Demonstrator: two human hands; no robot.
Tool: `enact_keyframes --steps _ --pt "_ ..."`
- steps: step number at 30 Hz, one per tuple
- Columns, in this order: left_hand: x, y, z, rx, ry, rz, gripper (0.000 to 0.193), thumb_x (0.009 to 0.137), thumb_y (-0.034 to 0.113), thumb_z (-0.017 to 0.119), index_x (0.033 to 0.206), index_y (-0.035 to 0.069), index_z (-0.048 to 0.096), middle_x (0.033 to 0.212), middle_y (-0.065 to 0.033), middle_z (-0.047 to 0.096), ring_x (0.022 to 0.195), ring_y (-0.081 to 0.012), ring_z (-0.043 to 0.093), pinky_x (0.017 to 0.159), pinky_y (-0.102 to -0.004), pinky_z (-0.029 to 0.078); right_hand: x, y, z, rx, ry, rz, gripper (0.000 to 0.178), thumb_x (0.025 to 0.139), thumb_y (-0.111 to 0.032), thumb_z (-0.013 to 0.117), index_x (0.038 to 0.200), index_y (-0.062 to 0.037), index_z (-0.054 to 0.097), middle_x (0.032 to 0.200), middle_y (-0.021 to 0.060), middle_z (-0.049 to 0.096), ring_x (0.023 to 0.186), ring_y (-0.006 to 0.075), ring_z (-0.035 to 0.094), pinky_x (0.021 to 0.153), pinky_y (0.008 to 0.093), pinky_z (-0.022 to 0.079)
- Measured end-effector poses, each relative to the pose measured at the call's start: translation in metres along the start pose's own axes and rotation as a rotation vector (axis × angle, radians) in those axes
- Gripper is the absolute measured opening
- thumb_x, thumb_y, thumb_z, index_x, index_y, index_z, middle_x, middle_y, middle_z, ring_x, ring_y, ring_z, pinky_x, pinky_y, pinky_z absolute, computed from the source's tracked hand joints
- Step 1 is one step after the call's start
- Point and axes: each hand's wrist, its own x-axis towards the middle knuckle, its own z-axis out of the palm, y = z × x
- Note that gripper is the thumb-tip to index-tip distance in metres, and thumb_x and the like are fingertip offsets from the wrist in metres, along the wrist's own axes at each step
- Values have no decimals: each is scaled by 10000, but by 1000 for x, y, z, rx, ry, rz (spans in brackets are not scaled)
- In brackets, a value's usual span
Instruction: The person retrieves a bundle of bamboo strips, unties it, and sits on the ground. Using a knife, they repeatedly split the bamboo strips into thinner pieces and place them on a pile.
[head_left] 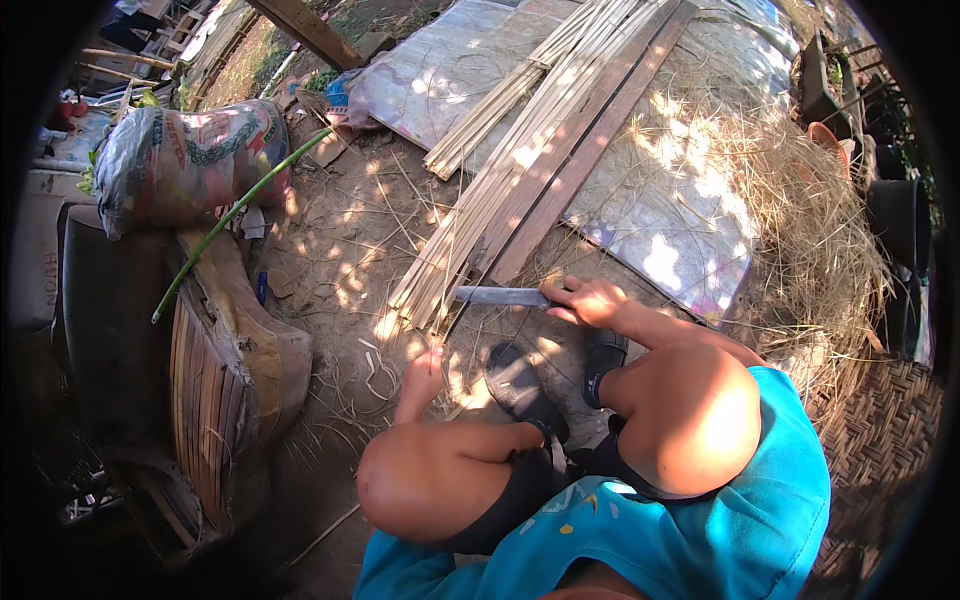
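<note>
One patterned sheet spreads beyond the right hand, and one straw heap lies to that hand's right. Two brown boards stretch away ahead of both hands. Alongside run pale strips, too many to count, their near ends just ahead of the left hand. Far to that hand's left are one stuffed sack and one green stalk. The right hand grips one knife, which points left toward the strips. The left hand's fingers draw together; whether they pinch a strip, I cannot tell.
</note>
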Motion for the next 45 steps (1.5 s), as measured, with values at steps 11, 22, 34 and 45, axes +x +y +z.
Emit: enact_keyframes --steps 11,22,34,45 --pt "-29 -30 -6 11 30 -59 485 1060 394 453 864 -33 573 704 -253 546 659 -420 556 649 -489 444 4 119 -64 43 461 390 417 1016 -433 545 1258 -98 603 875 255 693 840 461 679 749 539 542" --pt "-98 -65 -20 532 653 0 416 999 396 569 1170 18 614 890 -217 630 882 -370 626 821 -467 476 7 204 -103 -111 555 697 370 1022 -387 522 1126 -45 620 830 266 687 816 471 667 723 557 523" --pt "30 44 32 301 83 164 330 1050 354 476 922 54 525 682 -233 660 638 -438 668 592 -550 530 8 31 -2 75 225 221 417 1030 -439 507 1368 -196 527 998 210 656 806 446 675 705 535 553" --pt "44 -4 7 -209 -296 -101 452 1071 413 463 955 26 667 827 -128 680 801 -244 653 765 -392 510 26 36 -36 188 220 299 366 1028 -431 507 1210 -119 571 1017 276 636 953 459 648 849 525 509"
